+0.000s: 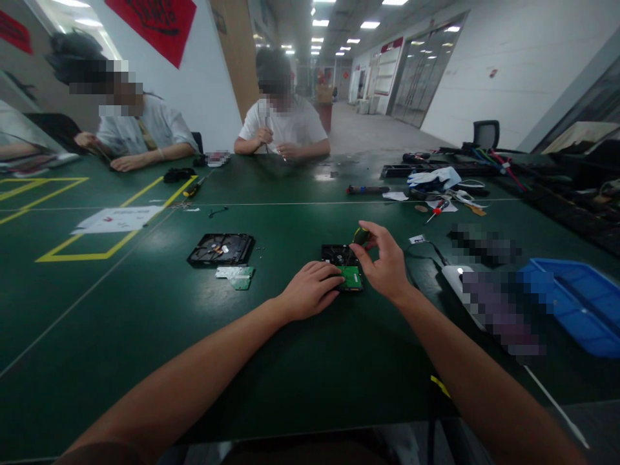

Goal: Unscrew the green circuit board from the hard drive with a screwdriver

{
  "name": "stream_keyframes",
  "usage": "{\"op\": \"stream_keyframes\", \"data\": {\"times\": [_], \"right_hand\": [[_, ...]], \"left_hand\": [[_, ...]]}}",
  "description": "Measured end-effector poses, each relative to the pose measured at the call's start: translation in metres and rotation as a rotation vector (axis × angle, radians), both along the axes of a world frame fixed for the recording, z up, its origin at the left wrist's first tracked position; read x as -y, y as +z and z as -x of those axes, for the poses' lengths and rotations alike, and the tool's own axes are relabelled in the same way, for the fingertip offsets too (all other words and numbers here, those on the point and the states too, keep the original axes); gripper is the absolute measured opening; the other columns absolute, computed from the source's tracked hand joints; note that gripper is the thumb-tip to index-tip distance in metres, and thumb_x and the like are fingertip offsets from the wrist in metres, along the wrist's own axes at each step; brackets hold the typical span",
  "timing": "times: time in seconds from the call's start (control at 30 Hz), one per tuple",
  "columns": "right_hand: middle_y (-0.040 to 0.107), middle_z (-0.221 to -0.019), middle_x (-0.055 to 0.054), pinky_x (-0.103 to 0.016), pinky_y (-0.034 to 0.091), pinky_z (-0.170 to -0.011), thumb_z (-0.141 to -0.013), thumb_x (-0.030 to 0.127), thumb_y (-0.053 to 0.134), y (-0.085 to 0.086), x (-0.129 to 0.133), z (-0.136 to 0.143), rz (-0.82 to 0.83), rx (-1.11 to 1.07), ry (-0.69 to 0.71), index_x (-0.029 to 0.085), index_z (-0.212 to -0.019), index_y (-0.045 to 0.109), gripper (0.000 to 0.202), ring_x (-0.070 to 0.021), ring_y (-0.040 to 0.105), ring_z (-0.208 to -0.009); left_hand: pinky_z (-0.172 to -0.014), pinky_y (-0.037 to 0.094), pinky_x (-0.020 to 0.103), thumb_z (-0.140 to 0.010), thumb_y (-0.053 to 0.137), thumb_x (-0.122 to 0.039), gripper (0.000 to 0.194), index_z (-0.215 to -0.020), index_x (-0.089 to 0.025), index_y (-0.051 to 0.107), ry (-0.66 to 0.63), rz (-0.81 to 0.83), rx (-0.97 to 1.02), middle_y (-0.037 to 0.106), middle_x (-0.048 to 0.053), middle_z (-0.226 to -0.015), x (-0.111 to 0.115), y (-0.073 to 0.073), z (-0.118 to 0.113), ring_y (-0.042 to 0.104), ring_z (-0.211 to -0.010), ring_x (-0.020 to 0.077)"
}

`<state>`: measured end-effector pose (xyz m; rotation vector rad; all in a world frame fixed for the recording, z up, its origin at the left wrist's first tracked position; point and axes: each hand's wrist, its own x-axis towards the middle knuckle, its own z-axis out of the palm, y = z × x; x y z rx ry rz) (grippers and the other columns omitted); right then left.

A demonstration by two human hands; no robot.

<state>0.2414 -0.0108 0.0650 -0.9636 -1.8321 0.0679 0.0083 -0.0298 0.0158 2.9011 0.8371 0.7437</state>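
A hard drive (334,253) lies on the green table in front of me, its green circuit board (352,278) facing up. My left hand (312,287) holds the drive by its left side, with the fingers over the board's edge. In my right hand (385,258) is a screwdriver (360,236) with a dark green and yellow handle, upright over the drive between thumb and fingers. Its tip is too small to make out. To the left rests a second hard drive (221,249), beside a detached circuit board (237,276) and several tiny screws (260,249).
At right are a blue plastic tray (576,307) and a white device with a cable (462,284). Farther back lie a red screwdriver (440,207), a dark cylindrical tool (368,190) and a yellow-black screwdriver (194,187). Two people (285,126) work across the table; another shows at far left.
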Motion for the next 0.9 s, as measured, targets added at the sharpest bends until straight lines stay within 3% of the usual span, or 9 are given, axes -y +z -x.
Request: {"op": "stream_keyframes", "data": {"times": [0.27, 0.47, 0.7, 0.9], "right_hand": [[0.065, -0.112, -0.007, -0.043, 0.061, -0.081, -0.097, 0.035, 0.068, 0.0084, 0.0035, 0.0012, -0.035, 0.023, -0.015, 0.032, -0.136, 0.058, 0.041, -0.0236, 0.066, -0.094], [0.068, -0.13, -0.007, -0.046, 0.06, -0.098, -0.101, 0.025, 0.057, 0.0069, 0.0039, 0.0008, 0.073, 0.0, 0.116, 0.032, -0.146, 0.051, 0.046, -0.0234, 0.07, -0.105], [0.067, -0.119, -0.007, -0.047, 0.063, -0.088, -0.096, 0.032, 0.067, 0.0071, 0.0038, 0.0013, 0.028, 0.01, 0.032, 0.033, -0.14, 0.058, 0.045, -0.0231, 0.069, -0.094], [0.068, -0.134, -0.007, -0.052, 0.061, -0.101, -0.101, 0.025, 0.055, 0.0042, 0.0026, 0.0017, 0.112, -0.04, 0.137, 0.034, -0.153, 0.044, 0.053, -0.0247, 0.073, -0.108]], "left_hand": [[-0.111, 0.047, 0.051, -0.103, 0.054, -0.033, 0.035, -0.134, -0.02, 0.064, 0.003, 0.005, 0.01, 0.064, 0.012, -0.136, -0.0015, -0.0033, -0.0001, 0.058, -0.13, 0.029], [-0.111, 0.047, 0.051, -0.103, 0.054, -0.033, 0.034, -0.133, -0.021, 0.064, 0.0, 0.002, 0.016, 0.064, 0.012, -0.136, -0.0015, -0.0027, 0.0002, 0.059, -0.129, 0.029], [-0.116, 0.044, 0.054, -0.102, 0.055, -0.032, 0.034, -0.133, -0.021, 0.064, 0.004, 0.002, 0.024, 0.064, 0.012, -0.136, -0.0006, -0.0017, -0.0002, 0.058, -0.129, 0.0285], [-0.112, 0.048, 0.053, -0.102, 0.055, -0.031, 0.034, -0.133, -0.02, 0.064, -0.01, 0.01, 0.039, 0.064, 0.013, -0.134, -0.0011, -0.0018, 0.0, 0.057, -0.13, 0.029]]}}
